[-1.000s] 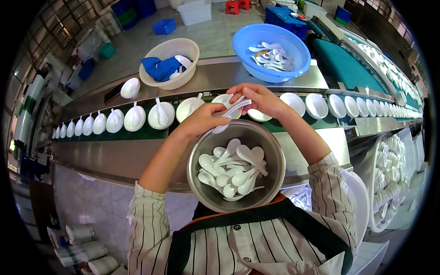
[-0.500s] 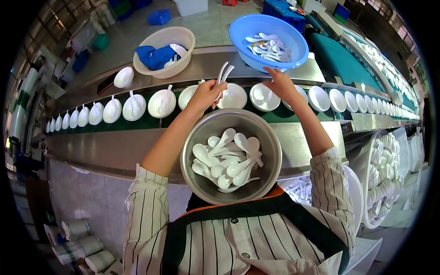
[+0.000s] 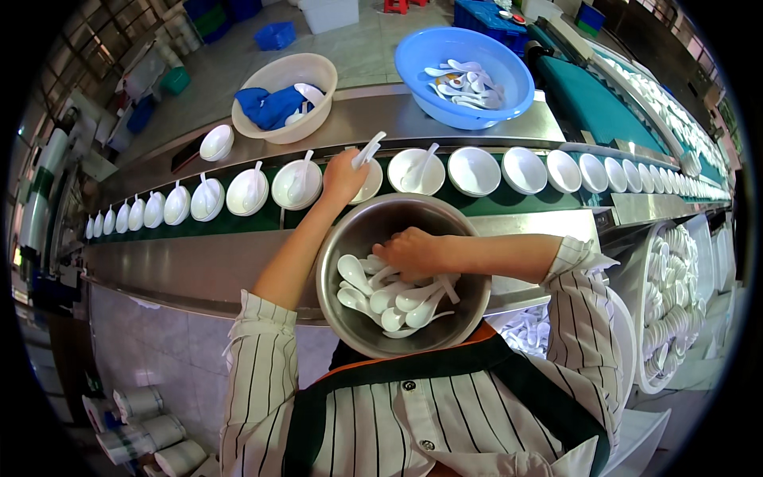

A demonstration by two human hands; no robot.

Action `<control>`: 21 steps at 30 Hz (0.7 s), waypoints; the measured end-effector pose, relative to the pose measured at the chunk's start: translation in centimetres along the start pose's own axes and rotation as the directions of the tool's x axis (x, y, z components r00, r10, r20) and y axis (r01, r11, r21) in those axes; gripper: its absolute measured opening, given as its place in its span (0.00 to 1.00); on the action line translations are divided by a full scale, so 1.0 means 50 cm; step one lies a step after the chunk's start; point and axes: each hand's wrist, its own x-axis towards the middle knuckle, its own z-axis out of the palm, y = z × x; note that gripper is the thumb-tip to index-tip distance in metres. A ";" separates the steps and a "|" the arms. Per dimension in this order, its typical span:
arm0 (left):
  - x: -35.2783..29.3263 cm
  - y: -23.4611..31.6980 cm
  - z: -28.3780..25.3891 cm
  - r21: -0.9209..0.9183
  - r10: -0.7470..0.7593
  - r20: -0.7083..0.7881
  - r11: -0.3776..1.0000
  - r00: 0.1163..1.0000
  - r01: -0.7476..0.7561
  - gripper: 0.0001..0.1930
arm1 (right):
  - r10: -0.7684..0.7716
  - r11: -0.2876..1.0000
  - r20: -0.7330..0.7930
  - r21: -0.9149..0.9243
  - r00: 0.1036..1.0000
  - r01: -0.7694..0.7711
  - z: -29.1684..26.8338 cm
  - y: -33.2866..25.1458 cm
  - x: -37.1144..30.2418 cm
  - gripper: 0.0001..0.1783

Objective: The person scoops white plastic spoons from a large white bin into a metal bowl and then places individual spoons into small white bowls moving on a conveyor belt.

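Note:
White soup spoons (image 3: 371, 149) stick up from my left hand (image 3: 345, 176), which is closed around them above a white bowl (image 3: 369, 186) on the green belt. My right hand (image 3: 415, 253) reaches into a steel basin (image 3: 470, 310) in front of me. Its fingers are curled down among the loose white spoons (image 3: 391, 298), and the fingertips are partly hidden. Just right of my left hand, a white bowl (image 3: 395, 173) holds a spoon (image 3: 415, 173) with its handle tilted up. Bowls farther left also hold spoons; the bowl (image 3: 474, 171) to its right shows none.
Beyond the belt stand a blue basin (image 3: 405, 60) with spoons and a cream basin (image 3: 326, 79) with a blue cloth. A small stack of bowls (image 3: 216, 143) sits at the ledge's left. Crates of white crockery (image 3: 671, 294) stand at right, beside a teal conveyor (image 3: 592, 103).
My right hand has moved from a bowl on the belt into the steel basin. The bowls have shifted left. My left hand has come slightly left and lower, still holding spoons.

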 end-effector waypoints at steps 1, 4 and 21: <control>0.002 0.007 -0.007 -0.141 -0.027 0.046 0.989 0.999 0.033 0.11 | 0.019 0.999 0.070 0.038 0.997 -0.022 -0.017 -0.005 -0.002 0.24; -0.015 0.032 -0.012 -0.310 -0.105 0.215 0.935 0.971 0.170 0.12 | 0.092 0.965 -0.025 0.249 0.995 -0.083 -0.039 -0.002 -0.014 0.23; -0.020 0.041 0.002 -0.497 -0.220 0.484 0.728 0.847 0.472 0.12 | 0.762 0.623 -0.453 0.708 0.462 -0.333 -0.042 0.295 -0.140 0.27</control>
